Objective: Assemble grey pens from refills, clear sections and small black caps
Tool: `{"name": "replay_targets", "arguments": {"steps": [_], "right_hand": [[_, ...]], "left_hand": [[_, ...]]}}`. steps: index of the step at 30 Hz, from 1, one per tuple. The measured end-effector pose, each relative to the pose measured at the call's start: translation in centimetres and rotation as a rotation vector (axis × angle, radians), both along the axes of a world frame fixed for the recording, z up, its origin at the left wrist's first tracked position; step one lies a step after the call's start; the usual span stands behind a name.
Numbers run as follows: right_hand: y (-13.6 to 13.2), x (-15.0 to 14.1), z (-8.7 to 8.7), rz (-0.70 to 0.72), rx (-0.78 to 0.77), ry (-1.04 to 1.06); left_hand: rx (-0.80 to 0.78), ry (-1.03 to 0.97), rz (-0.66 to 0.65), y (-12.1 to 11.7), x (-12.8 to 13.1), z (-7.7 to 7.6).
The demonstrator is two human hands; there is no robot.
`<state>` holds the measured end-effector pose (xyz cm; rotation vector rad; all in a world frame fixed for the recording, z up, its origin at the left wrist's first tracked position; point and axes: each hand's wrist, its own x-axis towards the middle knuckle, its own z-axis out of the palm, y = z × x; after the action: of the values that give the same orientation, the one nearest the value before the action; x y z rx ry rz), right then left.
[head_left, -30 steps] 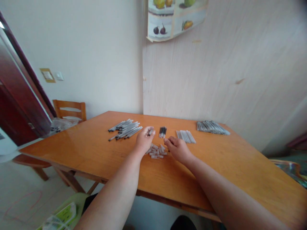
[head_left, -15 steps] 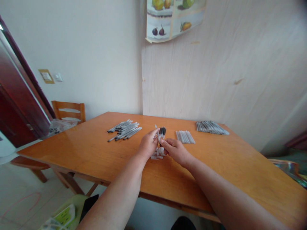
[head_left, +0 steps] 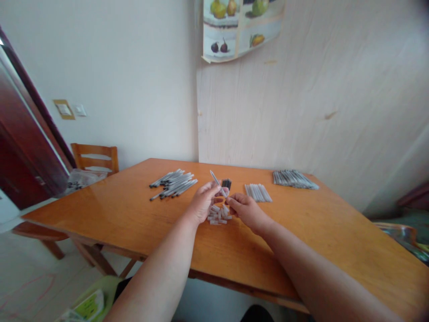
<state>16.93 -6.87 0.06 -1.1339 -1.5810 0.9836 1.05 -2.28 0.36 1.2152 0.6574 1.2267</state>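
Two bare hands over a wooden table (head_left: 150, 228), head view. The L hand (head_left: 205, 199) has its thumb and fingers closed on a slim pen (head_left: 216, 177), tilted w/ its upper end to the L. The R hand (head_left: 246, 210) pinches the lower end of the same pen (fine detail at the fingertips too small to tell).

Surroundings: short translucent pieces (head_left: 219, 215) lie in a loose heap just below the hands, partly covered by the L hand's fingers. Black sticks (head_left: 226, 183) lie side by side just beyond, their near ends hidden by the L hand. To the L, a pile of dark-tipped pens (head_left: 174, 183); to the R, a row of clear tubes (head_left: 258, 192) and, farther off nr the back edge, a flat bundle of grey pens (head_left: 295, 179).

Periphery: chair (head_left: 94, 150) w/ a plastic bag (head_left: 85, 175) at far L; fruit poster (head_left: 234, 33) on the wall (its lower edge curling); green stool (head_left: 109, 290), partly behind the L forearm.
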Motion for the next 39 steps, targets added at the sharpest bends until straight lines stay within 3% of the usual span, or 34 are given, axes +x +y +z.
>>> {"name": "replay_targets", "arguments": {"steps": [2,7,14,23,33,39], "right_hand": [[-0.3,-0.1,0.3,0.034,-0.039,0.035],[-0.6,-0.2,0.7,0.072,-0.085,0.09],[0.4,0.1,-0.4,-0.072,0.083,-0.123],[0.2,0.2,-0.3,-0.188,0.339,-0.38],[0.5,0.4,-0.8,-0.097,0.249,-0.27],[0.5,0.3,-0.4,-0.19,0.303,-0.311]], "left_hand": [[-0.047,-0.029,-0.058,-0.2,-0.2,0.2],[-0.078,-0.062,-0.044,-0.3,-0.3,0.6],[-0.059,-0.018,0.003,0.0,-0.1,0.2],[-0.093,-0.038,0.046,0.0,0.1,0.1],[-0.085,-0.068,0.042,0.1,-0.2,0.2],[-0.088,-0.043,0.044,-0.1,-0.1,0.3]]}}
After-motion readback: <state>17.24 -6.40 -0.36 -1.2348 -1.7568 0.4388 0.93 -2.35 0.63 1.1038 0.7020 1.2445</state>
